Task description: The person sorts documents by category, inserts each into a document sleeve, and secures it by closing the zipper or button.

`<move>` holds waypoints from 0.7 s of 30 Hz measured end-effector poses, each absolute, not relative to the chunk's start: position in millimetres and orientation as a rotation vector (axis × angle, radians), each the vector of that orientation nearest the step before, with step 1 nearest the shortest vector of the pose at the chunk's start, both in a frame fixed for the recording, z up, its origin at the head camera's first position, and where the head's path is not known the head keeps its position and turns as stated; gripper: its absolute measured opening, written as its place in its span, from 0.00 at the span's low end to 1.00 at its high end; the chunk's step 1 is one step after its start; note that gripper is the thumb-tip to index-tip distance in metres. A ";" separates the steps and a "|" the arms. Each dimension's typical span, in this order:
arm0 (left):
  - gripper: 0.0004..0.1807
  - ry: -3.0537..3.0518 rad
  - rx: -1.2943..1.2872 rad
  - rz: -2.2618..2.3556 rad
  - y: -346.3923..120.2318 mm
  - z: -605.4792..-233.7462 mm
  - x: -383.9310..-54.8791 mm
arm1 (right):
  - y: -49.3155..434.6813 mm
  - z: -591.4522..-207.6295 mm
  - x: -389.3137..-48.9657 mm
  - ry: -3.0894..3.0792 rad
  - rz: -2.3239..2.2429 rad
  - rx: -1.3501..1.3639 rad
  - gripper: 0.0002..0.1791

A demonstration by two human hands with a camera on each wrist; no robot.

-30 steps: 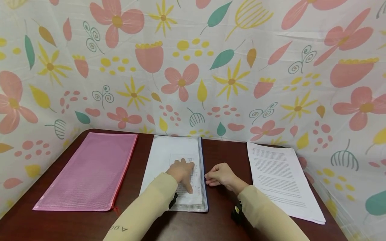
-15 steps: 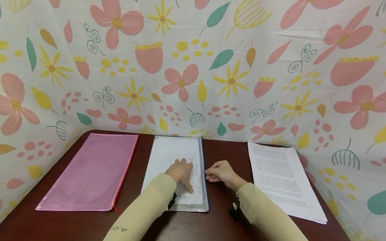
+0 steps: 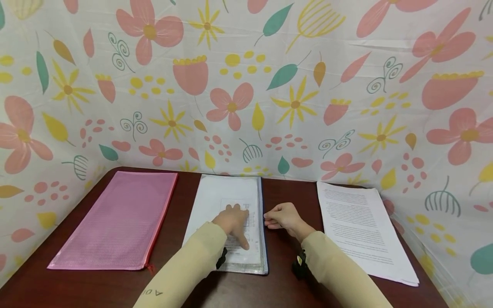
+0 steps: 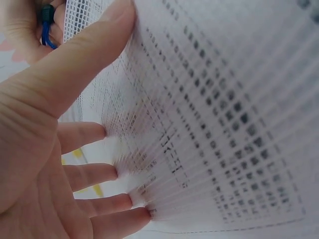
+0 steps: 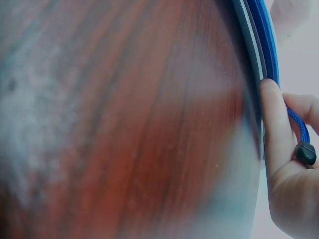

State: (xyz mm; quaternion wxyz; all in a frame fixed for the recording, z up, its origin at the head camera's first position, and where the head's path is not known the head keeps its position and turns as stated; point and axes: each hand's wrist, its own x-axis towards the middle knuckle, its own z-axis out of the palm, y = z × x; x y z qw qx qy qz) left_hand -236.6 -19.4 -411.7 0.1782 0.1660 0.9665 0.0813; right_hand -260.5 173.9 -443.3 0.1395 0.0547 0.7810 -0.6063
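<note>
A clear mesh zipper pouch (image 3: 215, 188) with printed paper inside lies mid-table in the head view, its blue zipper (image 5: 269, 45) along the right edge. My left hand (image 3: 233, 222) rests on the pouch with spread fingers, fingertips and thumb pressing the mesh over the print, as the left wrist view shows close up. At the right edge, my right hand (image 3: 285, 219) pinches the zipper pull between thumb and fingers. From that pull hangs a blue cord (image 5: 298, 124) with a black end (image 5: 305, 153). The slider itself is hidden by the fingers.
To the left lies a pink mesh zipper pouch (image 3: 123, 214) with a red zipper edge. A stack of printed sheets (image 3: 358, 226) lies on the right. The dark reddish-brown table (image 3: 246, 295) backs onto a flower-patterned curtain (image 3: 231, 64).
My right hand has slid slightly away from me along the blue zipper edge. The left hand stays on the pouch, and the head view has shifted a little.
</note>
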 end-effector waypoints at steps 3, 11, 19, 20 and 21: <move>0.61 2.736 0.495 0.222 -17.4 -412.9 -235.9 | 176.0 -442.3 -260.5 2.263 -1.765 0.173 0.10; 0.59 2.764 0.504 0.203 -16.0 -412.3 -235.7 | 176.0 -443.0 -265.7 2.275 -1.769 0.185 0.10; 0.58 2.766 0.533 0.186 -17.1 -408.3 -233.4 | 174.9 -441.0 -276.3 2.320 -1.757 0.201 0.10; 0.58 2.770 0.536 0.180 -17.0 -408.0 -233.1 | 175.1 -440.6 -277.3 2.320 -1.754 0.203 0.10; 0.58 2.772 0.537 0.177 -16.9 -408.3 -233.1 | 175.3 -440.4 -278.3 2.320 -1.753 0.206 0.10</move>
